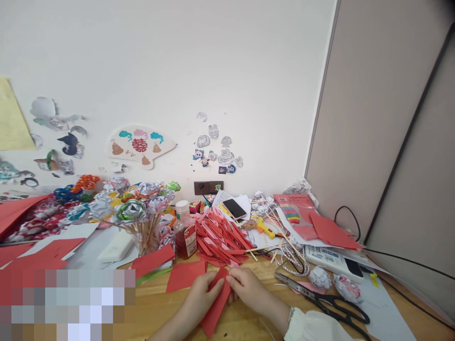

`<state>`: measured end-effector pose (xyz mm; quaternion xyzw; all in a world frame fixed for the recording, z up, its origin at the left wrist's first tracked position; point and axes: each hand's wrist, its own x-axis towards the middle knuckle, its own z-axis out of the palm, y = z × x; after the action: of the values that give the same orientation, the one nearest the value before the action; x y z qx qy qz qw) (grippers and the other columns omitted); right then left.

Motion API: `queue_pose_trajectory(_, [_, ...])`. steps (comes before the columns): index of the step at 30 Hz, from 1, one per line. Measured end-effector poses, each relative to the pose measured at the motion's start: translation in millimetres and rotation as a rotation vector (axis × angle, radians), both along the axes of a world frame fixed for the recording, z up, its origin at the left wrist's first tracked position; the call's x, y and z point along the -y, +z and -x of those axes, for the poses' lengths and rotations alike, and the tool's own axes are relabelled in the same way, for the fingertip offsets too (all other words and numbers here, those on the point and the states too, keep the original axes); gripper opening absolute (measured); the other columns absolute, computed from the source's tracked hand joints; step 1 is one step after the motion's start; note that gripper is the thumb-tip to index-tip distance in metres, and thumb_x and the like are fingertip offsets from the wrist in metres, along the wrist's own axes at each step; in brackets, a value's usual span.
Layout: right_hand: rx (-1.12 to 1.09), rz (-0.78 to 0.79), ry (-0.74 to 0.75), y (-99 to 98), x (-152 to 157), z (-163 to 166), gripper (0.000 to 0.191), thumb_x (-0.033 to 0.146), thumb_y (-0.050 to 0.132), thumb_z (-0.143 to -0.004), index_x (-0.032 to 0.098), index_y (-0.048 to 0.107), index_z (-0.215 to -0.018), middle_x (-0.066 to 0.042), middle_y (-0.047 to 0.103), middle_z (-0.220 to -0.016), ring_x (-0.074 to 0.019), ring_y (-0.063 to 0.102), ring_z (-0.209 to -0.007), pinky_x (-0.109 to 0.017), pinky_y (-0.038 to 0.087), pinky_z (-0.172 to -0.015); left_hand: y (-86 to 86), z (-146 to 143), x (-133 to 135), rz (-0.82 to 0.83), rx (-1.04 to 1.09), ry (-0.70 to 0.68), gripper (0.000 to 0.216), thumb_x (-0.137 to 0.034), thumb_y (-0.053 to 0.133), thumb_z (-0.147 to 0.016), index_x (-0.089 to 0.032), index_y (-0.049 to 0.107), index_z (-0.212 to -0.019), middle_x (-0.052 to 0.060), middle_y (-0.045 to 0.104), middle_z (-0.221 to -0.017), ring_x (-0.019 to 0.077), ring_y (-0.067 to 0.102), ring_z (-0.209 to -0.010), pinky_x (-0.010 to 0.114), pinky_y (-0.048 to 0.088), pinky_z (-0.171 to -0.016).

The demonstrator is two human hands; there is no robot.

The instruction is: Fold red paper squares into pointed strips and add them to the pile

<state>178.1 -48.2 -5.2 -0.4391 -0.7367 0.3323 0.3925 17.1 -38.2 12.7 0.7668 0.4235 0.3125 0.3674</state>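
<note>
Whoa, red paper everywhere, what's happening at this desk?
A person is working a red paper strip with both bare hands on the wooden desk. The left hand and right hand pinch its upper end together. Just behind lies a pile of folded red strips, beside a bottle and a bunch of paper flowers on sticks. Black scissors lie unused to the right, and a phone rests farther back.

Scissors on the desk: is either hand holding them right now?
No: the scissors lie on the desk, while the left hand and right hand pinch a red paper strip.
</note>
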Motion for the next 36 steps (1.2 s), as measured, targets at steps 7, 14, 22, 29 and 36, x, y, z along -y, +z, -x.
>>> queue_pose_trajectory(7, [-0.010,0.022,-0.010,-2.1,1,0,0.024,0.029,0.045,-0.086,0.020,0.049,-0.063,0.002,0.057,-0.057,-0.0133,0.053,-0.056,-0.023,0.036,-0.057,-5.3,0,-5,0.048,0.088,0.123,0.041,-0.056,0.047,-0.072,-0.017,0.056,-0.063,0.003,0.064,-0.066,0.0216,0.056,-0.068,0.030,0.044,-0.064])
queue_pose_trajectory(14, [-0.070,0.027,-0.050,0.3,-1,-1,0.023,0.021,0.043,-0.079,0.020,0.041,-0.057,0.004,0.046,-0.054,-0.0115,0.046,-0.053,-0.021,0.031,-0.052,-12.7,-2,-3,0.360,0.369,0.065,0.056,-0.072,0.052,-0.065,-0.016,0.058,-0.070,0.002,0.065,-0.066,0.0199,0.059,-0.068,0.029,0.046,-0.063])
queue_pose_trajectory(22, [-0.005,-0.045,-0.064,-1.3,-1,-2,0.017,0.013,0.043,-0.069,0.018,0.039,-0.054,0.006,0.039,-0.050,-0.0091,0.036,-0.051,-0.020,0.023,-0.049,-5.0,3,-1,0.678,0.601,0.001,0.049,-0.062,0.067,-0.062,-0.016,0.057,-0.075,0.002,0.065,-0.066,0.0167,0.061,-0.060,0.024,0.044,-0.053])
queue_pose_trajectory(29, [-0.019,-0.035,-0.064,-3.7,-3,-2,0.020,0.013,0.044,-0.070,0.018,0.038,-0.051,0.007,0.037,-0.048,-0.0086,0.035,-0.049,-0.020,0.022,-0.047,-15.5,3,-9,0.602,0.561,-0.035,0.043,-0.048,0.081,-0.051,-0.015,0.059,-0.069,-0.002,0.061,-0.062,0.0108,0.055,-0.057,0.020,0.039,-0.054])
queue_pose_trajectory(36, [-0.039,0.012,-0.024,-3.8,-1,-3,0.020,0.013,0.043,-0.073,0.018,0.040,-0.054,0.006,0.039,-0.047,-0.0089,0.038,-0.049,-0.020,0.025,-0.048,-9.6,4,-8,0.606,0.538,-0.037,0.046,-0.054,0.077,-0.054,-0.014,0.059,-0.066,-0.003,0.060,-0.058,0.0099,0.052,-0.053,0.020,0.037,-0.052])
